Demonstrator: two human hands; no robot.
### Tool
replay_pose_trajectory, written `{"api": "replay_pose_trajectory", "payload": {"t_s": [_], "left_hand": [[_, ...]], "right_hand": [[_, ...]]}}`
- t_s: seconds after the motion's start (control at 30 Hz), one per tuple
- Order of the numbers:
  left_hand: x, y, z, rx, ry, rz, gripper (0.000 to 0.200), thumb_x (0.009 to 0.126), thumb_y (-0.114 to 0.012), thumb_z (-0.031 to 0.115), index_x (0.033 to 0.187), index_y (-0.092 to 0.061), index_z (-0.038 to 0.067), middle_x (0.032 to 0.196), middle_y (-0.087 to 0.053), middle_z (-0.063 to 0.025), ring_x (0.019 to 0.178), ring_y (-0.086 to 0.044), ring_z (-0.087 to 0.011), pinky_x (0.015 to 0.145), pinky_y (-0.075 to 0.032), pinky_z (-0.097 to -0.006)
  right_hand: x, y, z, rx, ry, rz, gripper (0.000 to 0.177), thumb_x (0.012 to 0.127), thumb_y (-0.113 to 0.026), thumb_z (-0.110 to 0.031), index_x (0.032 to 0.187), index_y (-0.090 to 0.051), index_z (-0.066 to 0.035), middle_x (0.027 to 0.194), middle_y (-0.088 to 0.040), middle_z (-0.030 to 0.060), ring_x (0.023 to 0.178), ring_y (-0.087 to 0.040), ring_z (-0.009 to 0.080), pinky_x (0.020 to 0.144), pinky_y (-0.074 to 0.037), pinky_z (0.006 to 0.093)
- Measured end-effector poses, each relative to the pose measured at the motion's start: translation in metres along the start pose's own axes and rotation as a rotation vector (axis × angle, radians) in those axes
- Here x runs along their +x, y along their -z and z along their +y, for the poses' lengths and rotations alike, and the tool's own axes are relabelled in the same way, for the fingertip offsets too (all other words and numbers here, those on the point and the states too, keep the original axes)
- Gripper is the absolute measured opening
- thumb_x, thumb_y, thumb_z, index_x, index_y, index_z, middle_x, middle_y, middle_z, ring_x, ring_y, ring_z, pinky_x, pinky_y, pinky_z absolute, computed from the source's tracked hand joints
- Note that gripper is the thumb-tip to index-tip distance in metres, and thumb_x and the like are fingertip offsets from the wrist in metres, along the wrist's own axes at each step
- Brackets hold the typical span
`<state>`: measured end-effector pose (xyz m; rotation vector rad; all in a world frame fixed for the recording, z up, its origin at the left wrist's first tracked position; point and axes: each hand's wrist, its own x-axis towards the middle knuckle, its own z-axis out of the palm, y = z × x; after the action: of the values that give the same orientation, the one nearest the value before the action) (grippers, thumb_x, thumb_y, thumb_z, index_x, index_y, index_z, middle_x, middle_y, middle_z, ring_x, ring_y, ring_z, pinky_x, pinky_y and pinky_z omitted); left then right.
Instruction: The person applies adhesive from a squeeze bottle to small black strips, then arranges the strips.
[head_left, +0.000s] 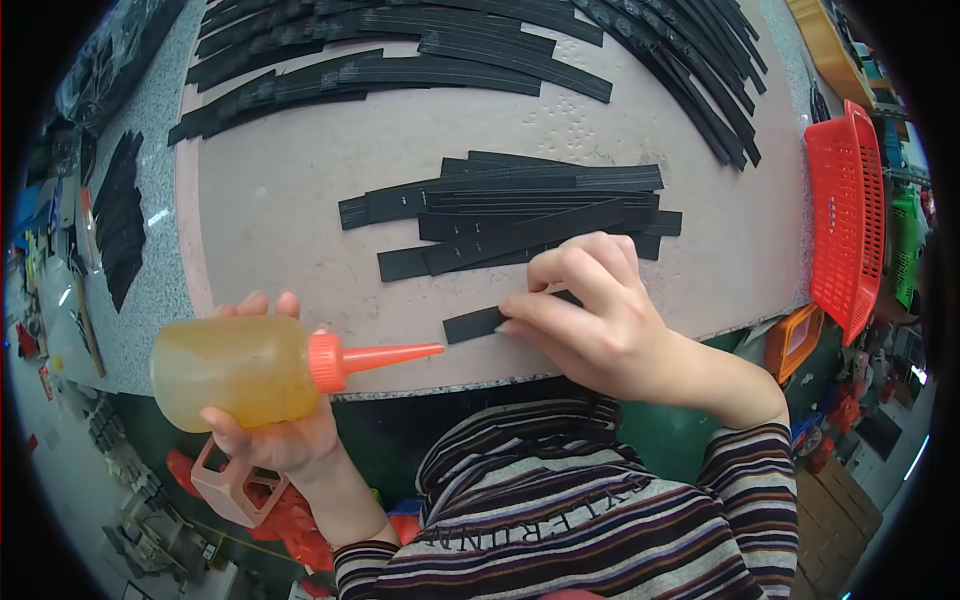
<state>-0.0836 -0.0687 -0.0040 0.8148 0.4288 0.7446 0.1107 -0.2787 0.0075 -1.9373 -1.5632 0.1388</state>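
My left hand [285,430] is wrapped round a squeeze bottle [235,370] of yellowish liquid, lying sideways in the grip. Its red nozzle [390,357] points right, with the tip close to the left end of a short black strip [472,326]. Thumb and forefinger of my right hand [595,315] pinch that strip near the table's front edge; its right part is hidden behind the fingers. Just beyond lies a loose pile of black strips [520,215], crossing one another at slight angles.
Long rows of overlapping black strips [380,75] cover the far side of the table [270,220], with another bundle [680,70] at the far right. A red basket [845,220] stands at the right edge. More dark pieces [120,220] lie on the left.
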Motion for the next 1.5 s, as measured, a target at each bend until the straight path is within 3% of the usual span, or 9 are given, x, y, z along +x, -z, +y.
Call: {"api": "replay_pose_trajectory", "payload": {"t_s": [0.2, 0.63, 0.77, 0.83, 0.97, 1.1, 1.27, 1.37, 1.5], "left_hand": [[-0.006, -0.015, -0.011, 0.56, -0.018, -0.067, 0.081, 0.08, -0.068, 0.047, 0.137, -0.035, 0.001, 0.134, -0.047, -0.0227, 0.122, -0.05, -0.0409, 0.1, -0.046, -0.0554], [-0.007, -0.006, -0.004, 0.604, -0.024, -0.058, 0.078, 0.079, -0.07, 0.045, 0.135, -0.038, 0.002, 0.129, -0.05, -0.024, 0.12, -0.053, -0.0395, 0.102, -0.044, -0.0518], [-0.013, 0.003, 0.005, 0.615, 0.019, -0.107, 0.082, 0.08, -0.066, 0.05, 0.138, -0.036, 0.001, 0.13, -0.05, -0.0233, 0.12, -0.052, -0.0389, 0.101, -0.045, -0.0506], [-0.015, 0.008, 0.011, 0.374, -0.005, 0.001, 0.085, 0.083, -0.061, 0.054, 0.141, -0.033, -0.001, 0.133, -0.049, -0.0211, 0.121, -0.051, -0.0392, 0.097, -0.048, -0.0484], [-0.008, 0.015, 0.014, 0.135, -0.043, -0.011, 0.082, 0.087, -0.06, 0.053, 0.142, -0.033, -0.001, 0.138, -0.044, -0.0195, 0.126, -0.048, -0.0375, 0.092, -0.052, -0.0442], [-0.014, 0.021, 0.011, 0.196, 0.011, -0.014, 0.08, 0.088, -0.063, 0.047, 0.143, -0.03, 0.001, 0.138, -0.044, -0.0186, 0.128, -0.046, -0.036, 0.092, -0.053, -0.0444], [-0.009, 0.014, -0.001, 0.142, 0.029, -0.001, 0.078, 0.089, -0.061, 0.048, 0.143, -0.031, 0.001, 0.138, -0.044, -0.0185, 0.128, -0.047, -0.0364, 0.091, -0.054, -0.0452], [-0.008, 0.01, -0.002, 0.101, 0.029, -0.029, 0.078, 0.088, -0.061, 0.047, 0.143, -0.031, 0.001, 0.139, -0.044, -0.0187, 0.128, -0.046, -0.0373, 0.093, -0.053, -0.0462], [-0.007, 0.006, 0.004, 0.122, -0.017, 0.045, 0.079, 0.088, -0.063, 0.048, 0.143, -0.032, 0.0, 0.139, -0.043, -0.0188, 0.128, -0.046, -0.0381, 0.095, -0.052, -0.0478]], "right_hand": [[-0.02, -0.017, -0.008, -0.182, 0.22, 0.032, 0.027, 0.071, -0.067, -0.012, 0.094, -0.068, 0.002, 0.095, -0.058, 0.0076, 0.084, -0.058, 0.0192, 0.073, -0.047, 0.031], [-0.017, -0.011, -0.009, -0.107, 0.149, -0.045, 0.033, 0.071, -0.072, -0.01, 0.103, -0.068, -0.001, 0.098, -0.057, 0.0081, 0.084, -0.057, 0.021, 0.072, -0.047, 0.0324], [-0.005, 0.0, -0.008, 0.053, -0.156, -0.133, 0.031, 0.073, -0.072, -0.008, 0.102, -0.062, -0.003, 0.097, -0.054, 0.0093, 0.088, -0.053, 0.0257, 0.077, -0.043, 0.036], [-0.001, 0.003, -0.007, 0.133, -0.204, -0.148, 0.029, 0.074, -0.072, -0.008, 0.1, -0.059, -0.004, 0.096, -0.052, 0.0096, 0.09, -0.05, 0.0275, 0.079, -0.041, 0.0373], [-0.006, 0.007, 0.003, 0.286, -0.065, -0.027, 0.015, 0.078, -0.067, -0.008, 0.089, -0.057, -0.002, 0.084, -0.055, 0.0093, 0.083, -0.054, 0.026, 0.073, -0.043, 0.035], [-0.005, 0.078, 0.051, 0.488, -0.634, 0.364, 0.016, 0.086, -0.071, -0.013, 0.093, -0.066, 0.0, 0.08, -0.067, 0.0036, 0.071, -0.061, 0.0095, 0.065, -0.049, 0.0244], [-0.02, 0.108, 0.146, 0.232, -0.769, 0.487, 0.017, 0.081, -0.076, -0.016, 0.088, -0.071, -0.002, 0.077, -0.063, 0.0005, 0.07, -0.056, 0.0058, 0.064, -0.045, 0.0213], [-0.023, 0.103, 0.155, -0.25, -0.583, 0.461, 0.017, 0.078, -0.078, -0.017, 0.085, -0.071, -0.003, 0.077, -0.059, 0.0028, 0.073, -0.053, 0.0113, 0.065, -0.043, 0.0251], [-0.009, 0.09, 0.104, -0.199, -0.474, 0.475, 0.011, 0.079, -0.074, -0.012, 0.083, -0.069, -0.004, 0.078, -0.057, 0.0057, 0.074, -0.052, 0.0176, 0.065, -0.041, 0.0285]]}}
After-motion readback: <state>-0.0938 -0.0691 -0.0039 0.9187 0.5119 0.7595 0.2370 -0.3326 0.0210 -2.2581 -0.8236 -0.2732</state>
